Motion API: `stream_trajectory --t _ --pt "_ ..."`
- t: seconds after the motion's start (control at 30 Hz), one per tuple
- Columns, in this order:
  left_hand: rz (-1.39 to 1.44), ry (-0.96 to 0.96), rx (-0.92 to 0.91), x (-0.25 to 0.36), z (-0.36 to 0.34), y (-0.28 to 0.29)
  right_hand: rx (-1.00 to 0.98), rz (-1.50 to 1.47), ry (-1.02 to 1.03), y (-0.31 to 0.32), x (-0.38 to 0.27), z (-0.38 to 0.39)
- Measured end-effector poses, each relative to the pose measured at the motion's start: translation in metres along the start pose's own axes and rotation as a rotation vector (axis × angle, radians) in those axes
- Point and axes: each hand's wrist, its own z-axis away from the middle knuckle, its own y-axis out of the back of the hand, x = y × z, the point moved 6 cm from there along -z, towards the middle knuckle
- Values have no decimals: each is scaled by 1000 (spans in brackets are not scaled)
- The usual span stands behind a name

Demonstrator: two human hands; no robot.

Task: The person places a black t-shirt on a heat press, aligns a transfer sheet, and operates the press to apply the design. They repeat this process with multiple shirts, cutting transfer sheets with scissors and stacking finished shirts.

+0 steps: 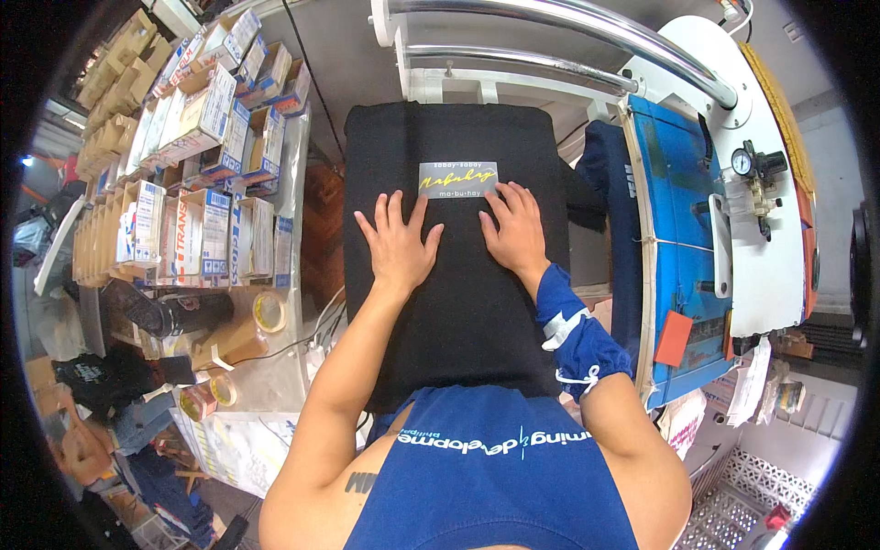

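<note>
The small printed film (pixel 458 181) — a translucent rectangle with yellow script and white lettering — lies flat on the far half of the black cloth (pixel 449 316), about midway between left and right. The left hand (pixel 401 243) and right hand (pixel 514 229) lie palm down on the near side of it, fingers spread and loose, gripping nothing; the left index fingertip is at the film's near left corner and the right fingertips at its near right one, seemingly touching. The film looks very light, thin and bendy, likely slick and easily creased or nudged askew — best pinched by opposite corners, clear of the lettering. The cloth looks soft and grippier, better smoothed with flat palms.
</note>
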Motion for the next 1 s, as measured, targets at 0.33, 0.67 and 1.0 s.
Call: stream_trajectory --t 0.33,0.67,1.0 --pt "-1 11 21 2 7 7 40 -59 -17 3 -1 4" --pt "-28 -12 91 5 7 12 32 100 -169 8 -7 22" --pt "-21 -3 72 5 9 9 -24 94 -193 5 -4 23"
